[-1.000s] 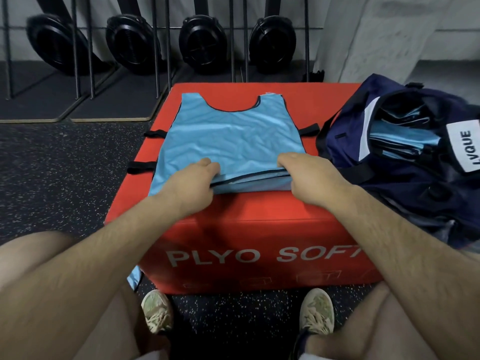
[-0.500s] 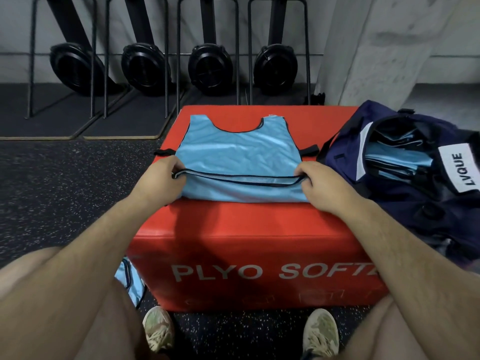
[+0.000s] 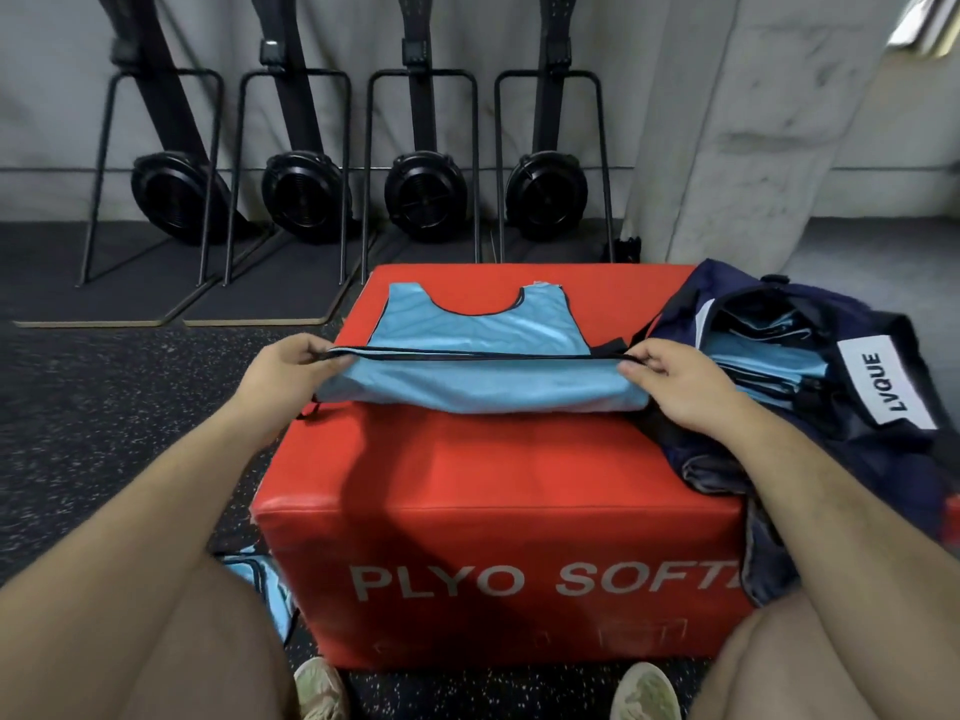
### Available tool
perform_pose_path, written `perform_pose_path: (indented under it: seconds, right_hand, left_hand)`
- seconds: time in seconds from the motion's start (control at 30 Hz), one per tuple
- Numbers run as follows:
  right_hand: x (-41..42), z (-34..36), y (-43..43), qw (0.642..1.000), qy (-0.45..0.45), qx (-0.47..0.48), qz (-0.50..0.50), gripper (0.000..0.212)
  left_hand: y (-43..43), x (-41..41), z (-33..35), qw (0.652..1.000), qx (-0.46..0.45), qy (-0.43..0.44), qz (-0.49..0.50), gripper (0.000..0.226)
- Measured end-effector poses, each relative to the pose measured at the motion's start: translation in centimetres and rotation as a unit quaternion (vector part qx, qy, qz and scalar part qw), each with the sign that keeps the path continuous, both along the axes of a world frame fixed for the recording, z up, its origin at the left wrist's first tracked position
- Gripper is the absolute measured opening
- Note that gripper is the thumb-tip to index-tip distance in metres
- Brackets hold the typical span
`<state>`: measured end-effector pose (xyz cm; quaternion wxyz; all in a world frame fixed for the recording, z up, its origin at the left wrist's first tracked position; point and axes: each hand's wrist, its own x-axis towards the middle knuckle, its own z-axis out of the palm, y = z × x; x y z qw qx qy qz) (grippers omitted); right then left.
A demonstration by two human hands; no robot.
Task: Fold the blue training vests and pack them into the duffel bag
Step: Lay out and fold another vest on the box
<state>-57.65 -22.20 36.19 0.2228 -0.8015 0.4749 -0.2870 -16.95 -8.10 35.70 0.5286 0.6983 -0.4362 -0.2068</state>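
Because a clean fold wants one straight edge, the left hand point(image 3: 291, 366) pinches the hem's left corner, fingers curled, forearm reaching over the red plyo box point(image 3: 493, 475). Between the hands the blue vest point(image 3: 483, 392) lies flat at its far half, with its near half raised and taut. The right hand point(image 3: 670, 381) pinches the opposite corner likewise. Just beside it the duffel bag point(image 3: 857, 470) gapes open, with folded vests point(image 3: 769, 361) packed inside.
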Motion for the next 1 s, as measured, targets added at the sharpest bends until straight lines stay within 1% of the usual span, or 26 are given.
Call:
perform_pose_path:
  seconds: [0.07, 0.13, 0.23, 0.27, 0.33, 0.37, 0.4, 0.47, 0.53, 0.63, 0.73, 0.8, 0.9, 1.0]
  right_hand:
    - [-0.5, 1.0, 0.2, 1.0, 0.001, 0.018, 0.017, 0.009]
    - [-1.0, 1.8, 0.7, 0.998, 0.0, 0.05, 0.04, 0.009]
    - [-1.8, 3.6, 1.9, 0.982, -0.046, 0.16, 0.09, 0.011]
    - [-2.0, 4.1, 2.2, 0.975, -0.063, 0.189, 0.097, 0.011]
    - [-2.3, 5.2, 2.7, 0.969, -0.083, 0.209, 0.101, 0.011]
    - [-2.3, 5.6, 2.9, 0.969, -0.09, 0.206, 0.098, 0.011]
    - [-2.2, 5.7, 2.7, 0.97, -0.094, 0.204, 0.093, 0.011]
    - [-1.6, 5.5, 2.0, 0.973, -0.089, 0.197, 0.074, 0.013]
    - [-0.7, 4.9, 1.1, 0.981, -0.067, 0.176, 0.049, 0.012]
    - [1.1, 3.9, -1.3, 0.994, -0.02, 0.111, -0.004, 0.01]
    - [3.5, 2.7, -4.2, 0.997, -0.001, 0.06, -0.044, 0.012]
    - [5.1, 1.9, -6.4, 0.997, -0.007, 0.049, -0.059, 0.012]
    - [7.3, 0.7, -10.3, 0.996, 0.004, 0.048, -0.073, 0.013]
    - [9.3, -0.3, -14.3, 0.994, -0.011, 0.062, -0.087, 0.014]
  left_hand:
    - [0.8, 0.6, 0.9, 0.999, 0.011, 0.004, -0.03, 0.018]
    - [1.5, 0.9, 1.7, 0.997, 0.022, 0.02, -0.072, 0.019]
    - [2.9, 1.1, 3.0, 0.99, 0.04, 0.041, -0.128, 0.025]
    - [3.4, 1.1, 3.5, 0.987, 0.044, 0.057, -0.145, 0.023]
    - [4.3, 1.1, 4.3, 0.977, 0.053, 0.107, -0.176, 0.01]
    - [4.5, 1.1, 4.6, 0.973, 0.056, 0.129, -0.186, 0.016]
    - [4.6, 1.2, 4.9, 0.969, 0.06, 0.148, -0.188, 0.026]
    - [4.4, 1.4, 5.2, 0.968, 0.061, 0.168, -0.178, 0.035]
    - [3.4, 1.4, 5.1, 0.971, 0.069, 0.156, -0.166, 0.03]
    - [0.6, 2.0, 4.3, 0.984, 0.066, 0.108, -0.125, 0.014]
    - [-3.4, 3.3, 2.9, 0.993, 0.082, 0.047, -0.068, 0.016]
    - [-6.4, 4.1, 1.7, 0.995, 0.096, 0.026, -0.027, 0.019]
    - [-10.9, 4.8, 0.2, 0.994, 0.106, -0.006, 0.032, 0.018]
    - [-15.8, 5.9, -1.0, 0.991, 0.113, 0.003, 0.07, 0.018]
